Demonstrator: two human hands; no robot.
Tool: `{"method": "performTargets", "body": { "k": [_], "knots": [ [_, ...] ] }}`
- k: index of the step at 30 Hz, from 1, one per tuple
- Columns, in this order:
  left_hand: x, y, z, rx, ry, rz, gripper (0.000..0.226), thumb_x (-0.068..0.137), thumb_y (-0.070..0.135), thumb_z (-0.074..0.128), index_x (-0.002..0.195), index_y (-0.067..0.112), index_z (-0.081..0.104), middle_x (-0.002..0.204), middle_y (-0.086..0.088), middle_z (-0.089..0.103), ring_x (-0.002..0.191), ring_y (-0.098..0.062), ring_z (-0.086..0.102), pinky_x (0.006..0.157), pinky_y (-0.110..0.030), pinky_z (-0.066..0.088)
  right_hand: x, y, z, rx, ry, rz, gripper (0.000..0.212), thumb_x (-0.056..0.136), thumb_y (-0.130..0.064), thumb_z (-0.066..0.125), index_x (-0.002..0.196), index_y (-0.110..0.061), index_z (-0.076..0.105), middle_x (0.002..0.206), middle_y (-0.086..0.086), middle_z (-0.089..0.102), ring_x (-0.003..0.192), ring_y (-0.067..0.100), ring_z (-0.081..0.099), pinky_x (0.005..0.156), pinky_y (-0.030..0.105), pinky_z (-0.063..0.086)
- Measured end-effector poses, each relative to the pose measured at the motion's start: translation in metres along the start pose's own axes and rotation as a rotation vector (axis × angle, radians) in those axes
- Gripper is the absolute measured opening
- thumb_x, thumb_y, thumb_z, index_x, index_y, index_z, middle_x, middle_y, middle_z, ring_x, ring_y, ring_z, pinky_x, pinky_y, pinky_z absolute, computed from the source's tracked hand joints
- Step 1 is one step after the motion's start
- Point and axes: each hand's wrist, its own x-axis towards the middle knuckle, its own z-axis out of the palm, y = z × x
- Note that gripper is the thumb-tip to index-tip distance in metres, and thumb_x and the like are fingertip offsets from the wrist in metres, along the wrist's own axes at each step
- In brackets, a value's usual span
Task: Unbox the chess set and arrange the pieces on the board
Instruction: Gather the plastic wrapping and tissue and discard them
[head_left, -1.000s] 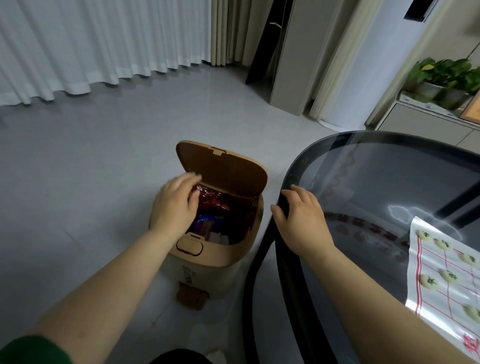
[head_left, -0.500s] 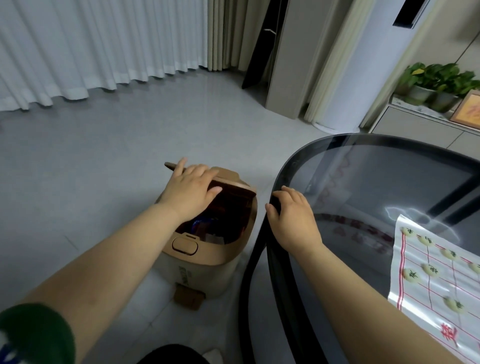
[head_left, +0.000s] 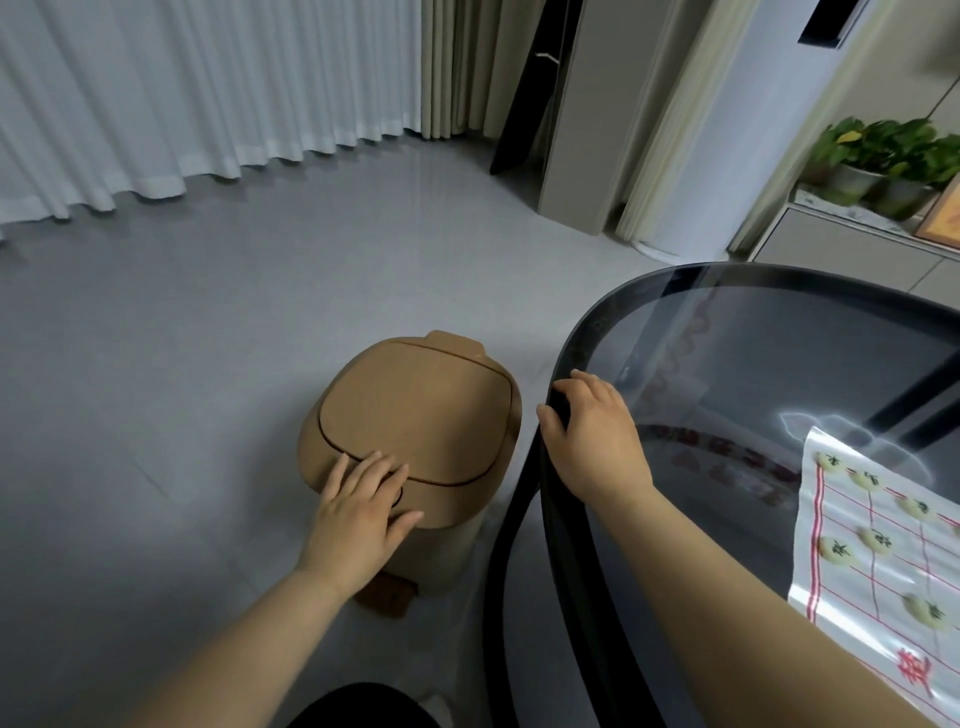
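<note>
The board (head_left: 831, 582), a thin printed sheet, lay flat toward the near right of the table (head_left: 587, 332) and ran out of view. Pale round pieces (head_left: 878, 540) sat on its line crossings. How many were left to place could not be told. No box or wrapping was visible, so unboxing was judged complete. The left hand (head_left: 363, 512) rested flat, fingers spread, on the closed bin (head_left: 415, 410), just beside the table's left edge. The right hand (head_left: 597, 436) gripped that edge, fingers curled over it.
</note>
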Motion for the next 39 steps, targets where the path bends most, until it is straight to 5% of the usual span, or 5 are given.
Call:
{"method": "performTargets", "body": {
  "k": [12,16,22,33,39],
  "knots": [
    [0.016,0.009,-0.006,0.031,0.138,-0.048,0.057,0.091,0.043,0.029,0.082,0.008,0.073,0.083,-0.008,0.071,0.076,-0.024,0.069,0.102,-0.034,0.016,0.002,0.001,0.001,0.031,0.01,-0.013,0.044,0.096,-0.029,0.039,0.135,-0.009,0.038,0.147,0.007,0.031,0.139,0.021,0.021,0.116,0.031,0.015],
    [0.019,0.032,-0.023,-0.158,0.169,-0.183,0.036,0.096,0.023,0.036,0.128,0.015,0.05,0.139,-0.004,0.044,0.129,-0.017,0.038,0.112,-0.03,0.002,-0.012,0.001,-0.013,0.152,0.017,0.021,0.044,0.095,-0.02,0.041,0.137,-0.01,0.035,0.149,0.006,0.026,0.137,0.022,0.023,0.111,0.03,0.023],
    [0.003,0.104,-0.079,-0.547,0.282,-0.008,0.029,0.093,0.012,0.042,0.114,0.009,0.061,0.124,-0.004,0.056,0.116,-0.022,0.047,0.097,-0.031,0.035,-0.057,0.017,-0.052,0.186,0.059,0.076,0.03,0.093,-0.009,0.039,0.116,-0.003,0.057,0.121,0.013,0.056,0.113,0.026,0.05,0.092,0.031,0.041],
    [-0.034,0.229,-0.079,-0.557,0.132,0.216,0.027,0.092,0.012,0.044,0.112,0.01,0.063,0.117,-0.001,0.059,0.111,-0.018,0.053,0.086,-0.018,0.034,-0.218,0.138,-0.147,0.222,0.316,0.375,0.024,0.092,-0.014,0.047,0.108,-0.011,0.064,0.113,0.002,0.065,0.105,0.016,0.058,0.085,0.021,0.041],
    [-0.035,0.242,-0.078,-0.389,0.052,0.158,0.034,0.094,0.019,0.042,0.127,0.015,0.05,0.139,0.0,0.043,0.128,-0.017,0.039,0.104,-0.028,0.03,-0.304,0.235,-0.171,0.28,0.564,0.66,0.023,0.09,-0.005,0.047,0.105,-0.001,0.064,0.104,0.014,0.065,0.1,0.03,0.06,0.061,0.015,0.036]
  ]
}}
